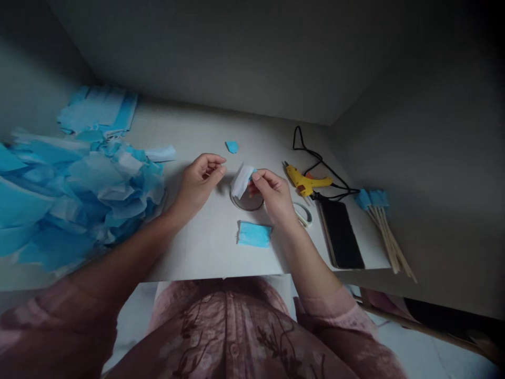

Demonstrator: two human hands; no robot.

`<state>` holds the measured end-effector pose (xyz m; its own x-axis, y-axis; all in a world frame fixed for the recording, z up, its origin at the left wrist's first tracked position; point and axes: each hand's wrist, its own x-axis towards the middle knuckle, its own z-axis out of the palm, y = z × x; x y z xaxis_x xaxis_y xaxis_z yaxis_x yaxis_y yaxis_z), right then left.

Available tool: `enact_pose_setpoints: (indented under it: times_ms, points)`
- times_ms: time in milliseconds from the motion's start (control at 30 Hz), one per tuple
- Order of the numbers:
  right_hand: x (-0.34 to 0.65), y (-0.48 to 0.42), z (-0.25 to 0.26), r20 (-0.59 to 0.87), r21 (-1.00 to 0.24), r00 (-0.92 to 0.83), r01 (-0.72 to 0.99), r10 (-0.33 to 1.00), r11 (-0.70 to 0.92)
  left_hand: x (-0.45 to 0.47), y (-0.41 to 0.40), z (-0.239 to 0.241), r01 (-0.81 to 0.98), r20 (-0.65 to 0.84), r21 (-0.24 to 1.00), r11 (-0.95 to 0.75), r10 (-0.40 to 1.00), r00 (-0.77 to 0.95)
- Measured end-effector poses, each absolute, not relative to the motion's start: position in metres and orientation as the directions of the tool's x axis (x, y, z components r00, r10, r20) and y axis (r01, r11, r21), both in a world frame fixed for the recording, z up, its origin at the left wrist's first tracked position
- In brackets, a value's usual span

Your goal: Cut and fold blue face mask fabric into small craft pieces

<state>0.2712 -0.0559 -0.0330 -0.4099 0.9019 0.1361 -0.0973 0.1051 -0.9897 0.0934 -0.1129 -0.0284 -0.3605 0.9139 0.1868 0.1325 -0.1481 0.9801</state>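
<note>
My right hand pinches a folded white-and-blue piece of thin sheet material between thumb and fingers, holding it above a round clear dish or lid. To the left of that piece, my left hand is half curled, its thumb and forefinger slightly apart with nothing seen between them. Closer to the table's front edge lies a flat blue folded rectangle. A small blue scrap rests beyond my hands. Part of the dish is hidden by the held piece and my right fingers.
Crumpled blue and white sheets heap up on the left, with a flat stack behind. At right are a yellow glue gun with black cord, a light-coloured ring-shaped handle, a dark phone and blue-tipped sticks. Walls enclose the table.
</note>
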Motion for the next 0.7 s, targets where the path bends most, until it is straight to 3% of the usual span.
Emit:
enact_pose_setpoints:
  times_ms: [200, 700]
  points:
    - [0.2717, -0.0582, -0.0294, 0.140, -0.990, -0.440, -0.054, 0.887, 0.129, 0.0987, -0.1158, -0.0270, 0.051, 0.195, 0.981, -0.190, 0.971, -0.136]
    - [0.2727, -0.0579, -0.0340, 0.187, -0.982, -0.499, -0.078, 0.846, 0.171, 0.0992, -0.1190, -0.0261, 0.091, 0.189, 0.980, -0.178, 0.974, -0.127]
